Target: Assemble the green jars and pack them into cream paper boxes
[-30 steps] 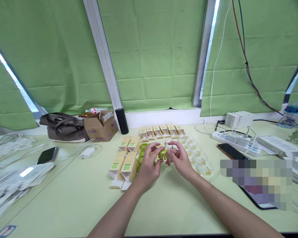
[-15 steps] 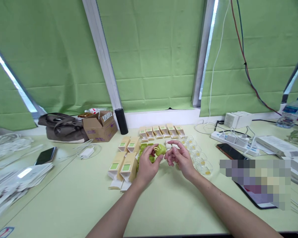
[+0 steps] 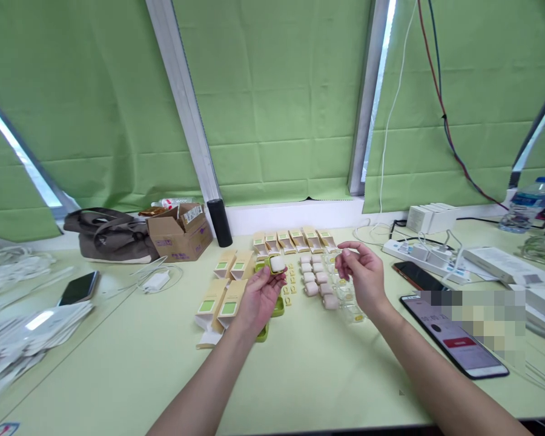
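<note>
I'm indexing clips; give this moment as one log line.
left hand: holding green case, white block inside | right hand: near clear containers | between hands: yellow rings, pale blocks

No words clearly readable, blurred digits on a phone [image 3: 476, 360] screen, purple print on a cardboard box [image 3: 179, 243] too small to read, illegible blue label on a water bottle [image 3: 529, 203]
</note>
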`<move>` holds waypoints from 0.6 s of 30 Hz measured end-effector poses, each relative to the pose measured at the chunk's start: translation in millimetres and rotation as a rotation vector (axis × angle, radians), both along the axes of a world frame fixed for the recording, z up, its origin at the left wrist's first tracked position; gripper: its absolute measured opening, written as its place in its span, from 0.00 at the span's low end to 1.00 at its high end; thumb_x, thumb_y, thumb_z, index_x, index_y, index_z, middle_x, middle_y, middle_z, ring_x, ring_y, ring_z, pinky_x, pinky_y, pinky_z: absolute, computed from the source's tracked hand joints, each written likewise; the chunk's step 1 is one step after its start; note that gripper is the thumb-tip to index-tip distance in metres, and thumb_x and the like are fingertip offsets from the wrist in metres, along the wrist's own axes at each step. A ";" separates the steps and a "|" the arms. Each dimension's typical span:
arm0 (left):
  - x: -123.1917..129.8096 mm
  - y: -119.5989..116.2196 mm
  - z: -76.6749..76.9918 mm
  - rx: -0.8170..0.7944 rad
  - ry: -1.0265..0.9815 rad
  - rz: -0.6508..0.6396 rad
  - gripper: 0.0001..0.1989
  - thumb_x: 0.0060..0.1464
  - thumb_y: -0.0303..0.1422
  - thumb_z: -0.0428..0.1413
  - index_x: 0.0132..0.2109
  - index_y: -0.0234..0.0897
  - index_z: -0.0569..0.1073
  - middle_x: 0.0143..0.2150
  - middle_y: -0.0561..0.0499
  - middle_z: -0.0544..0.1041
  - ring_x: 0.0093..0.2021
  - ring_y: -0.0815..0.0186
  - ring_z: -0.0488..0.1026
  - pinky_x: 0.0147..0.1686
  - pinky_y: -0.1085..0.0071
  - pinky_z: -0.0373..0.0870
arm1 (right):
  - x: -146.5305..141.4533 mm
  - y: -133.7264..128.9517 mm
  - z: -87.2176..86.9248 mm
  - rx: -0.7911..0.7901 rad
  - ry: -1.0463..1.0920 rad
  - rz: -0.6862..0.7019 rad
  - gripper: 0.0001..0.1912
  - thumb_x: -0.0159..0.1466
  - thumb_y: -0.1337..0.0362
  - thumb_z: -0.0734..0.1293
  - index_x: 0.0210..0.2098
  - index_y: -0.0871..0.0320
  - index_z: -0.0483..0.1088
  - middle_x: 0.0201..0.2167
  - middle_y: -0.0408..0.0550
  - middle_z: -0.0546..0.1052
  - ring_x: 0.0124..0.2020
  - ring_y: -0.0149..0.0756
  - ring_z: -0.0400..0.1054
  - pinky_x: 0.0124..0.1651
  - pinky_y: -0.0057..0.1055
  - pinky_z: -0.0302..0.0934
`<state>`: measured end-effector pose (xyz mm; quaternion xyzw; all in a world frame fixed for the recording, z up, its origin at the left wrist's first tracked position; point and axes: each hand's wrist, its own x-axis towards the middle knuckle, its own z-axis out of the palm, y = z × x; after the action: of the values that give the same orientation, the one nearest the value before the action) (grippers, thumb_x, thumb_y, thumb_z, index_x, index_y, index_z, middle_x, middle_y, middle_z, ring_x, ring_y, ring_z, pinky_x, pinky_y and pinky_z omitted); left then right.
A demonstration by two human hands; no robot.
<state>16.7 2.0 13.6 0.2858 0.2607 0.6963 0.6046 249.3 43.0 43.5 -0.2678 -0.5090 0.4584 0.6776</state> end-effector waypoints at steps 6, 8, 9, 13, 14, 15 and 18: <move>-0.8 -0.5 2.5 -0.028 -0.067 0.006 0.07 0.58 0.28 0.64 0.43 0.30 0.81 0.46 0.36 0.85 0.43 0.61 0.82 0.47 0.66 0.80 | 50.6 -10.7 -1.6 0.139 -0.649 -0.234 0.08 0.64 0.57 0.72 0.35 0.55 0.78 0.27 0.46 0.78 0.26 0.35 0.67 0.29 0.32 0.62; -0.7 -0.5 3.7 -0.038 -0.094 0.019 0.06 0.56 0.26 0.64 0.42 0.29 0.81 0.47 0.34 0.84 0.43 0.59 0.82 0.47 0.65 0.81 | 66.8 -20.8 -8.3 0.225 -0.992 -0.290 0.05 0.66 0.63 0.69 0.35 0.53 0.79 0.30 0.47 0.80 0.31 0.39 0.70 0.36 0.36 0.64; -0.7 -0.4 4.2 -0.042 -0.106 0.023 0.06 0.56 0.26 0.63 0.41 0.29 0.81 0.47 0.33 0.84 0.43 0.59 0.83 0.46 0.65 0.81 | 73.3 -26.2 -12.2 0.271 -1.118 -0.311 0.06 0.65 0.66 0.69 0.36 0.53 0.80 0.33 0.48 0.81 0.37 0.43 0.72 0.39 0.37 0.65; -0.8 -0.1 5.1 -0.046 -0.113 0.021 0.03 0.55 0.26 0.63 0.38 0.29 0.81 0.46 0.33 0.85 0.41 0.58 0.83 0.45 0.64 0.81 | 85.1 -43.7 -26.4 0.348 -1.470 -0.322 0.13 0.62 0.73 0.69 0.40 0.52 0.83 0.40 0.52 0.80 0.43 0.48 0.70 0.42 0.41 0.64; -0.9 -0.2 5.0 -0.046 -0.110 0.020 0.03 0.55 0.25 0.63 0.38 0.29 0.81 0.46 0.33 0.85 0.41 0.58 0.83 0.45 0.64 0.81 | 84.9 -46.0 -29.0 0.358 -1.519 -0.329 0.13 0.61 0.74 0.70 0.39 0.52 0.83 0.40 0.53 0.80 0.43 0.49 0.69 0.42 0.41 0.64; -1.1 -0.2 4.8 -0.045 -0.108 0.020 0.03 0.55 0.25 0.63 0.38 0.29 0.81 0.45 0.33 0.85 0.41 0.58 0.83 0.45 0.64 0.81 | 84.0 -47.4 -31.2 0.366 -1.555 -0.335 0.14 0.60 0.75 0.71 0.39 0.52 0.84 0.40 0.54 0.79 0.43 0.49 0.69 0.43 0.42 0.63; -1.8 0.0 3.6 -0.033 -0.106 0.020 0.03 0.54 0.25 0.64 0.38 0.29 0.81 0.45 0.33 0.85 0.41 0.58 0.83 0.45 0.65 0.81 | 81.3 -45.5 -35.8 0.367 -1.598 -0.335 0.13 0.60 0.76 0.70 0.35 0.52 0.84 0.39 0.54 0.79 0.43 0.48 0.68 0.44 0.42 0.62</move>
<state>14.9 2.0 17.3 0.2358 0.2427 0.7122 0.6151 330.6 -2.5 7.7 -0.4698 -0.8562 -0.0663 0.2046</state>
